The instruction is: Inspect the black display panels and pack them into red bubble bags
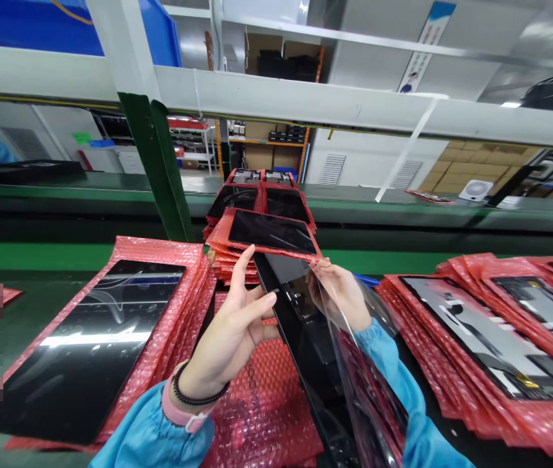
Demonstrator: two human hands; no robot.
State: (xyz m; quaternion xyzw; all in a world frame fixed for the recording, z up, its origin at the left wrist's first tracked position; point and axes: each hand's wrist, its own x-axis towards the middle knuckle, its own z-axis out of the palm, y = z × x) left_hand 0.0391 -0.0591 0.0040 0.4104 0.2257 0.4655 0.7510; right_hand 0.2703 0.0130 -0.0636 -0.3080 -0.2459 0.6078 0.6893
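A long black glass panel (pixel 306 338) is held up in front of me, tilted on edge. My left hand (pixel 230 331) grips its left edge, thumb and fingers pressed against it. My right hand (pixel 339 292) pinches a clear protective film (pixel 354 364) that hangs loose from the panel's right side. Beneath the panel lies a red bubble-wrap sheet (pixel 267 403).
A black panel on stacked red bubble wrap (pixel 86 344) lies at the left. Further panels on red wrap (pixel 491 338) lie at the right, and a pile of them (pixel 267 227) stands straight ahead. A green post (pixel 159 169) rises beside a green conveyor (pixel 62 195).
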